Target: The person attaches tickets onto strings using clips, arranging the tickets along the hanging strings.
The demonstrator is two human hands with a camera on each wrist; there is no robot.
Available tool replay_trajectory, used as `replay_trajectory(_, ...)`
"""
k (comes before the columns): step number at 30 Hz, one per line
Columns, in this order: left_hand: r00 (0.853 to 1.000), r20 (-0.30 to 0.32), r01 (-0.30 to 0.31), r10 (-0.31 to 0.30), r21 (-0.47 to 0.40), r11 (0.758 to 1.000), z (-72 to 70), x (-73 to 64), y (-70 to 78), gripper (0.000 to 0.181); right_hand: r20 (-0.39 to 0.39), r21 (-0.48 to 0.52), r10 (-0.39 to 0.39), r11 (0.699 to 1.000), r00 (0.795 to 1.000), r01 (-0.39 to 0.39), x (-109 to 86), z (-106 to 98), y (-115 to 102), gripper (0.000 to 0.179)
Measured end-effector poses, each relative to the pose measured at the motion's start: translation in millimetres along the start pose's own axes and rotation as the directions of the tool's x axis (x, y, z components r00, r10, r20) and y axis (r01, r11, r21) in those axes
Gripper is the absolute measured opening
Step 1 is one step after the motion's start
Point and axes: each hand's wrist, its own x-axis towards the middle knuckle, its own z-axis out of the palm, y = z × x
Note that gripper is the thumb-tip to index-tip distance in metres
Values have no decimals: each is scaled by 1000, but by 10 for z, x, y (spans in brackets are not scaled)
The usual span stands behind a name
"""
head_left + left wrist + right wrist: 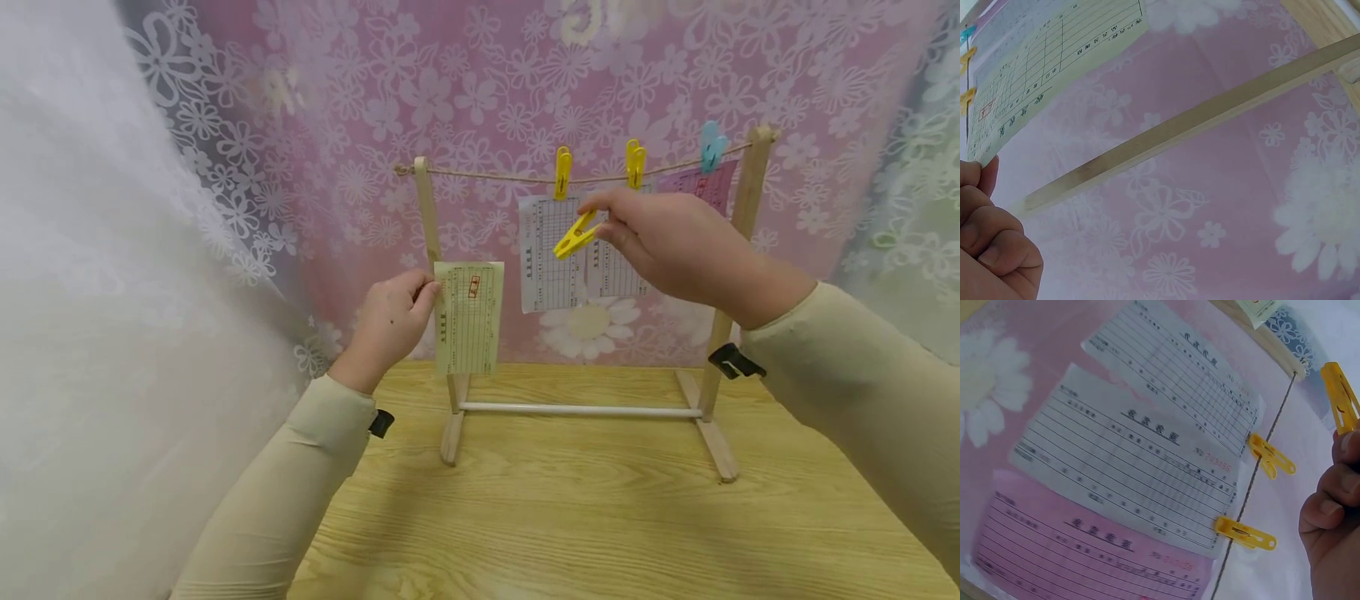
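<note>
My left hand [392, 323] pinches the left edge of a pale yellow printed form [469, 325] with a red stamp, held upright by the rack's left post. In the left wrist view, thumb and finger grip a corner of this form [1029, 81]. My right hand [667, 246] pinches a yellow clothespin [576, 237] by its handles, its nose pointing left and down. Behind it, two white forms [551, 283] hang from the string [495, 176] by yellow clothespins [562, 173]. Farther right a pink form [697, 185] hangs from a light blue clothespin [712, 147], partly hidden by my right hand.
The string spans the wooden rack's left post [427, 208] and right post [750, 187]. A white bar [577, 410] joins their feet on the wood-grain table [570, 517]. Pink floral cloth [337, 192] hangs behind, with white cloth [112, 333] along the left.
</note>
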Motion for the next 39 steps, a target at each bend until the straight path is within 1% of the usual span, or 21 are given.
replay_trajectory(3,1000,-10,3,-3,15,1000,-37,65,44,22,-17,-28,-25,999,1000,25,143,-66,2,26)
replay_trajectory(5,1000,-21,8,-7,28,1000,-65,106,66,23,-20,-43,-28,999,999,27,232,-95,-6,23)
replay_trajectory(12,998,-47,34,-31,75,997,-131,290,107,26,-31,-9,5,1000,1000,-5,542,-165,-36,22)
replay_trajectory(15,998,-48,44,-40,91,995,-156,383,131,28,-41,-16,-2,1000,999,2,673,-182,-30,21)
replay_trajectory(19,997,-47,67,-62,108,992,-208,507,176,30,-32,5,1,1000,999,-1,862,-213,-48,21)
replay_trajectory(22,996,-47,82,-77,115,990,-250,603,217,32,-14,5,14,1000,1000,-14,1036,-228,-81,22)
replay_trajectory(25,994,-56,96,-89,128,987,-278,684,246,33,32,-15,53,998,998,-53,1230,-212,-109,25)
replay_trajectory(30,992,-66,113,-104,143,983,-286,749,254,34,126,-34,143,990,982,-139,1505,-141,-180,27)
replay_trajectory(32,992,-71,112,-103,149,982,-283,759,256,34,149,-36,160,987,976,-157,1556,-111,-205,25)
replay_trajectory(34,992,-75,113,-103,149,982,-283,762,263,34,165,-34,161,987,973,-158,1576,-78,-207,24)
replay_trajectory(39,991,-71,124,-114,150,981,-283,756,251,34,168,-30,149,989,974,-146,1553,-15,-181,22)
